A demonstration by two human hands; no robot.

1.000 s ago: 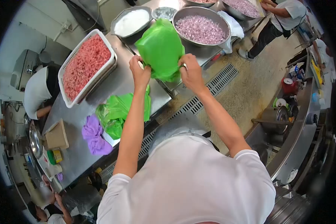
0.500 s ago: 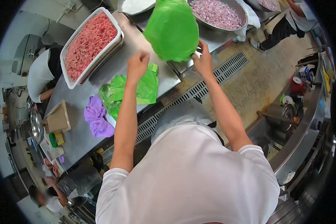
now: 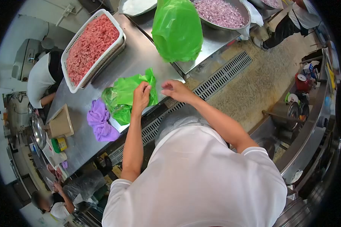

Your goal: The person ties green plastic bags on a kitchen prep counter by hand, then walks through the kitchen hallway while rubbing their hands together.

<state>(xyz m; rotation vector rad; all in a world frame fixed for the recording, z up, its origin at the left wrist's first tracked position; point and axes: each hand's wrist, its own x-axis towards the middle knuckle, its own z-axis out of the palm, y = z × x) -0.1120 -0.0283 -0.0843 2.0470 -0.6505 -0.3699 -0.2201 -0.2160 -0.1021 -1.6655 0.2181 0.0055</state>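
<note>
My left hand (image 3: 141, 94) is closed on the upper edge of a crumpled green bag (image 3: 125, 94), part of a pile lying on the steel table (image 3: 138, 56). Just right of it, my right hand (image 3: 174, 90) is held with thumb and fingers apart and nothing between them. A puffed-out green bag (image 3: 177, 32) stands farther up, untouched by either hand, beside the steel bowl of chopped purple onion (image 3: 220, 14). A purple cloth (image 3: 101, 120) lies left of the bag pile.
At the upper left stands a white basket of minced meat (image 3: 93, 47). A tray of white powder (image 3: 138, 5) is at the top. A brown tray (image 3: 60, 123) and a yellow-green box (image 3: 59, 145) lie at the left. Other people are at the left, lower left and upper right.
Both hands have let go of the puffed-out green bag and come down toward me. My left hand has closed on a bag from the pile; my right hand has moved in beside it.
</note>
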